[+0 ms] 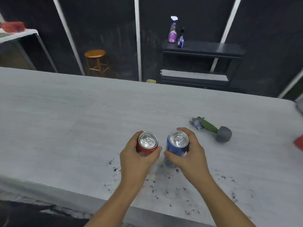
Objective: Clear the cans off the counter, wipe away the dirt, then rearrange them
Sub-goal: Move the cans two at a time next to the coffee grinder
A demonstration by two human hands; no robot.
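Note:
My left hand [136, 158] grips a red can [147, 142] around its side, silver top facing up. Close beside it, my right hand [188, 154] grips a blue can [176, 145] the same way. Both cans are upright over the white counter [65, 122]; whether their bases touch it is hidden by my hands. Black specks of dirt [164, 189] are scattered on the counter under and around my wrists, toward the near edge.
A small grey pot with a green and purple plant [213, 129] lies tipped over to the right of the cans. A red object [299, 142] shows at the right edge. Behind the counter are a wooden stool [95, 60] and a dark shelf with spray bottles [173, 31].

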